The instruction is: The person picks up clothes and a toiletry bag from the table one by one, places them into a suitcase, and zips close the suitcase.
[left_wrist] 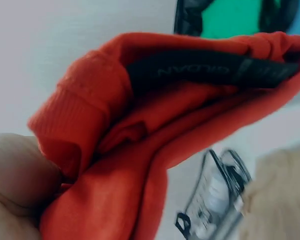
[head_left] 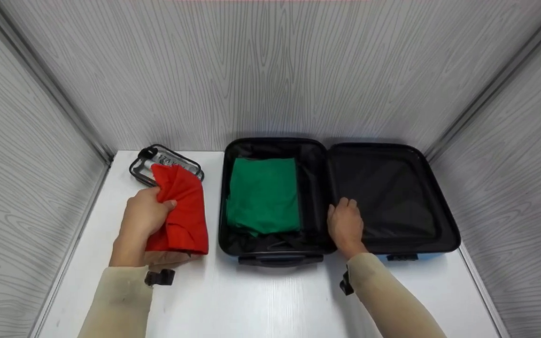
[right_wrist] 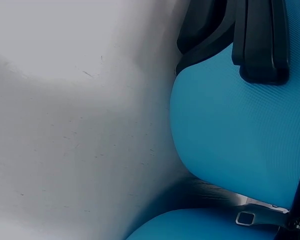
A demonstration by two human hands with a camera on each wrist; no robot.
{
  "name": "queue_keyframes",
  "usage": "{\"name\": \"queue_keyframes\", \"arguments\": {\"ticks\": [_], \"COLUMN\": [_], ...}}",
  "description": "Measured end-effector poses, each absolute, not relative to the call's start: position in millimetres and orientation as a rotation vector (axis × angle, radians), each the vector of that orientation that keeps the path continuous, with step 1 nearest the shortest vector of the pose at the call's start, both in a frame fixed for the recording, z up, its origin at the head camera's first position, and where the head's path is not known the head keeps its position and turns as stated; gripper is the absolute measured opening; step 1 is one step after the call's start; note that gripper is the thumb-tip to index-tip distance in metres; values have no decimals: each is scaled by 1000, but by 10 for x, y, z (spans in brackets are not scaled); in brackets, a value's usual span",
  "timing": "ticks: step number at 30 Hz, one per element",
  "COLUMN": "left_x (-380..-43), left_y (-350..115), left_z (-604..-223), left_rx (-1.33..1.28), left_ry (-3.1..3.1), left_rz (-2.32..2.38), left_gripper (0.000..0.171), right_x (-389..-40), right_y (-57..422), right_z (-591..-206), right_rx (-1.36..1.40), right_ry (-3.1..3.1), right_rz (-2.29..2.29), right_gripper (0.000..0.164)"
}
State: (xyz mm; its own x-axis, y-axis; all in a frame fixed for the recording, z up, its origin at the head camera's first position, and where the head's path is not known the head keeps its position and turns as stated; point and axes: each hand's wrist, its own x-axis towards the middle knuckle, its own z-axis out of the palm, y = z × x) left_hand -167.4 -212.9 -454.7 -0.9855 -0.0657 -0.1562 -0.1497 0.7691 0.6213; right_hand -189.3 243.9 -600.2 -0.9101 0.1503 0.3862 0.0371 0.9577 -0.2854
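My left hand (head_left: 143, 213) pinches a folded red shirt (head_left: 186, 206) at its left side, thumb on top. In the left wrist view the red shirt's collar (left_wrist: 90, 80) hangs open, with a dark printed neck label (left_wrist: 210, 72) inside. Beige cloth (head_left: 172, 257) shows beneath the shirt. A blue suitcase (right_wrist: 230, 115) lies spread open, its halves lined in black. Folded green cloth (head_left: 263, 195) lies in the left half. My right hand (head_left: 347, 225) holds the suitcase at the rims where the halves meet, fingers bent over them; its wrist view shows little of it.
Behind the red shirt sits a clear pouch (head_left: 179, 162) with black edging and items inside. The suitcase's right half (head_left: 388, 188) lies flat on the white table (head_left: 251, 305). A grey wood-grain wall (head_left: 270, 70) stands behind, with side walls left and right.
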Motion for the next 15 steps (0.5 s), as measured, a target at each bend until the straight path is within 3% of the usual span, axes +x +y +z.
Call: {"name": "queue_keyframes", "arguments": {"ticks": [4, 8, 15], "left_x": [-1739, -1870, -2171], "left_y": [-1937, -1681, -1223], "left_z": [-4435, -4390, -4608], "left_rx": [-138, -78, 52], "left_ry": [2823, 2815, 2612], "left_rz": [1068, 1189, 1531], "left_gripper": [47, 41, 38], "right_x": [-1888, -1899, -1903], "right_y": [2452, 2463, 2460], "right_z": [-5999, -5995, -6007], "right_rx": [-126, -144, -137], "right_ry": [-2712, -2705, -2683], "right_rz": [371, 380, 330], "right_gripper": [30, 30, 29]}}
